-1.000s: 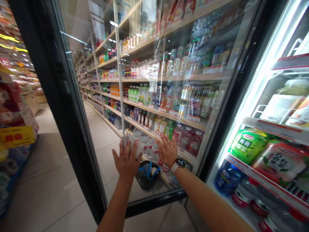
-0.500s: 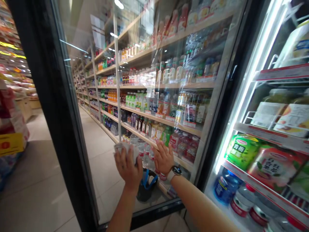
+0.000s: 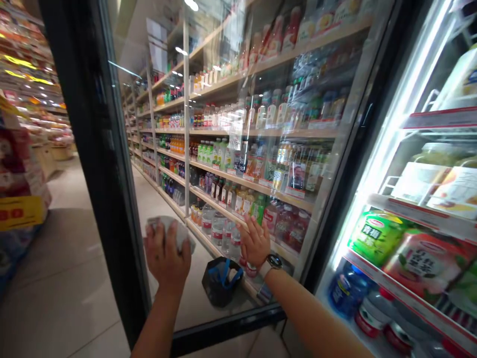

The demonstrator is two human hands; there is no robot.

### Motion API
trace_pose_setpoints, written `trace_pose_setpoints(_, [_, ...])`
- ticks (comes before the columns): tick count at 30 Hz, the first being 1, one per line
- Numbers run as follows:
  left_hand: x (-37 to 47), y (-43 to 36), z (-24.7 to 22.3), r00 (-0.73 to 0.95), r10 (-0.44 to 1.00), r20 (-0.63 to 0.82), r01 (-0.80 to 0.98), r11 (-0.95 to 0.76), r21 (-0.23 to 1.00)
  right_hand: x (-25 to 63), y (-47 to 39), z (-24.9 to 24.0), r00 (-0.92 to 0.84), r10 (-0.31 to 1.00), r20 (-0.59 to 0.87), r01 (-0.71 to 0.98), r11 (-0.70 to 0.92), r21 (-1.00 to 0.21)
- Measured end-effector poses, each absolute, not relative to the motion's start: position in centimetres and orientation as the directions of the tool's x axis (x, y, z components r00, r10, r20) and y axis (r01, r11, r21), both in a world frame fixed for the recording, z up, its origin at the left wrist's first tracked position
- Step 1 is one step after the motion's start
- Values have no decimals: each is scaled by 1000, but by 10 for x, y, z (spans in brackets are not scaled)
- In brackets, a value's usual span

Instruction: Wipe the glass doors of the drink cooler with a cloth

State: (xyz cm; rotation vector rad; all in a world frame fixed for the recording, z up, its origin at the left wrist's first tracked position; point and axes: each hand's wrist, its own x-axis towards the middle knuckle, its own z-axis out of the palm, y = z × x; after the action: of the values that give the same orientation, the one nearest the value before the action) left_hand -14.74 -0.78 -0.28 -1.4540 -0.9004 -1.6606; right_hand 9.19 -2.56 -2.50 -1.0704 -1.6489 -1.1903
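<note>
A large glass door (image 3: 171,278) in a black frame stands open before me. My left hand (image 3: 167,256) presses a crumpled grey cloth (image 3: 169,228) against the lower left of the pane, near the black frame. To its right, my right hand (image 3: 256,241) lies against the glass with its fingers spread and nothing in it; a watch (image 3: 275,261) is on that wrist. Shelves of bottles (image 3: 223,194) show through the pane.
At the right, a lit cooler holds green packs (image 3: 376,233), red packs (image 3: 428,261) and bottles. A black bin (image 3: 219,293) with blue strips stands on the floor behind the glass. Stacked goods with a yellow sign (image 3: 21,213) are at the far left.
My left hand has slid left across the pane with the cloth, towards the door's black frame. My right hand has stayed at nearly the same spot. The view has shifted slightly.
</note>
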Motion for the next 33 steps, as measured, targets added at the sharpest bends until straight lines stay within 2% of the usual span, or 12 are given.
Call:
trace_pose_setpoints(4, [-164,-11,2,-253,-6,967,845,-488,218,90,-25,-25,-300,147,943,940,215,266])
trace_pose_setpoints(9, [-127,-8,-7,-265,69,962,811,-523,261,88,-23,-25,-297,150,943,942,209,264])
trace_pose_setpoints(12, [-89,-9,-18,-192,30,981,813,-555,176,86,-21,-25,-301,150,942,942,197,270])
trace_pose_setpoints(18, [-47,-12,-39,76,-12,997,790,-610,-67,86,-19,-26,-303,143,942,944,182,276])
trace_pose_setpoints(21, [-60,-7,-39,135,-32,990,768,-628,-124,87,-19,-27,-305,179,935,947,159,278])
trace_pose_setpoints(23, [-79,-3,-33,125,-38,991,776,-619,-121,87,-20,-27,-308,193,932,948,151,282])
trace_pose_setpoints(26, [-115,2,-23,21,-46,999,824,-565,-43,88,-22,-26,-310,175,934,945,160,284])
trace_pose_setpoints(29, [-148,2,-14,-159,-27,987,850,-512,123,88,-23,-25,-300,176,937,947,173,271])
trace_pose_setpoints(33, [-162,-1,-8,-312,84,946,811,-496,311,89,-24,-26,-297,186,937,946,193,261])
